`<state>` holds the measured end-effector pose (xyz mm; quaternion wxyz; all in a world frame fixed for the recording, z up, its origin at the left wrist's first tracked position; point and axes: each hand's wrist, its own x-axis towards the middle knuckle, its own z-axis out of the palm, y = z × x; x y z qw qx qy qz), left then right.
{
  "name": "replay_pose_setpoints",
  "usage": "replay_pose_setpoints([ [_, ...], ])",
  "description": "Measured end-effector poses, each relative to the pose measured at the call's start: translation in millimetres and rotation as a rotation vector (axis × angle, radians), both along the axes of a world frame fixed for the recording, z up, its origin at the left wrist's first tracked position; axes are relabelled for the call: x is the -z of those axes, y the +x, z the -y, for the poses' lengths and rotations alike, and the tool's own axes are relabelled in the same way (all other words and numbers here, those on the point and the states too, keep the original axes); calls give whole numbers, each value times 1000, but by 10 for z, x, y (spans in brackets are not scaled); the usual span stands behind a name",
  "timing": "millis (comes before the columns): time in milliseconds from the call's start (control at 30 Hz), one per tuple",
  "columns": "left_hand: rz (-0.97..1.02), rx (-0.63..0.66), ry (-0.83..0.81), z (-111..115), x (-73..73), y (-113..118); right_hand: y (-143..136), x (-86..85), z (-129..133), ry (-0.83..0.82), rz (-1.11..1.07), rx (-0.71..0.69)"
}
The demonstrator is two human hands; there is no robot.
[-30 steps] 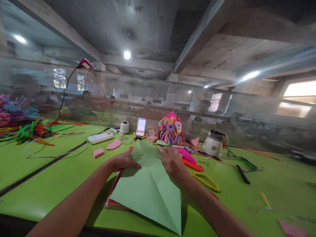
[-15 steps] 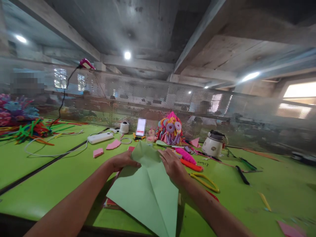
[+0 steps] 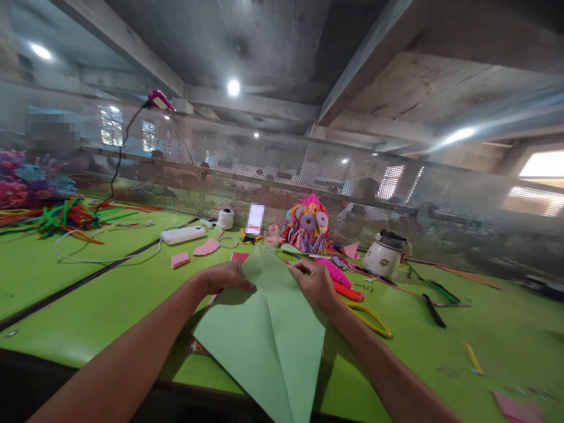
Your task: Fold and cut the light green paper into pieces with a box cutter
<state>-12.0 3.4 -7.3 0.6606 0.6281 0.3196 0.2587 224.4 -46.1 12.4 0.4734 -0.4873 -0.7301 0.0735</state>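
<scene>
A large sheet of pale green paper [image 3: 264,329], creased down its middle and narrowing to a point at the far end, is held up in front of me. My left hand [image 3: 231,276] grips its left edge, thumb on top. On the opposite edge, my right hand [image 3: 311,279] pinches the paper between thumb and fingers. The sheet's near tip hangs over the table's front edge. Beneath the paper, part of a reddish stack [image 3: 200,345] shows at the left; the rest of it is hidden.
Yellow-handled scissors [image 3: 374,323], a white pot [image 3: 383,255], a black-handled tool [image 3: 434,311] and a tasselled craft [image 3: 308,226] lie to the right and behind. At left are a white power strip [image 3: 183,234], pink paper scraps [image 3: 180,259] and coloured pipe cleaners [image 3: 66,220]. A perforated screen [image 3: 264,158] closes the back.
My right hand has changed from fingers laid along the paper's edge to a pinch. The far end of the sheet looks flatter and more spread. The view has shifted slightly.
</scene>
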Motion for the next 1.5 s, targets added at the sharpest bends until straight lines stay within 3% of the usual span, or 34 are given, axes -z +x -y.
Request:
replay_pose_setpoints([
  [167, 53, -4, -4, -37, -50, -5, 66, 11, -45, -21, -52, 35],
  [233, 77, -92, 109, -59, -159, -54, 127, 24, -85, -38, -84, 44],
  [300, 78, -262, 302, -2, -367, -128, 208, 42, -131, -63, -113, 42],
  [333, 94, -336, 402, 78, -502, -167, 253, 54, -154, -80, -126, 38],
  [400, 68, -334, 643, 359, -787, -222, 339, 87, -196, -116, -147, 26],
  [467, -55, -236, 915, 760, -1003, -223, 405, 127, -231, -148, -164, 11],
  [533, -197, -20, 1094, 1172, -1053, -160, 433, 163, -255, -170, -173, -4],
  [600, -317, 137, 1253, 1479, -917, -59, 415, 182, -268, -182, -171, -21],
  [667, -434, 165, 1463, 1617, -668, 38, 358, 179, -267, -188, -158, -45],
  [767, -639, 153, 1806, 1569, -331, 123, 239, 153, -254, -197, -126, -83],
  [900, -688, 110, 1974, 1419, -160, 146, 118, 155, -266, -227, -56, -113],
  [1033, -691, 62, 1997, 1403, -70, 138, 38, 168, -325, -284, 42, -152],
  [1233, -731, 72, 1832, 1449, 114, 94, -141, 144, -447, -283, 177, -193],
  [1500, -790, -95, 1690, 1511, 174, 116, -307, 387, -519, -177, 344, -241],
])
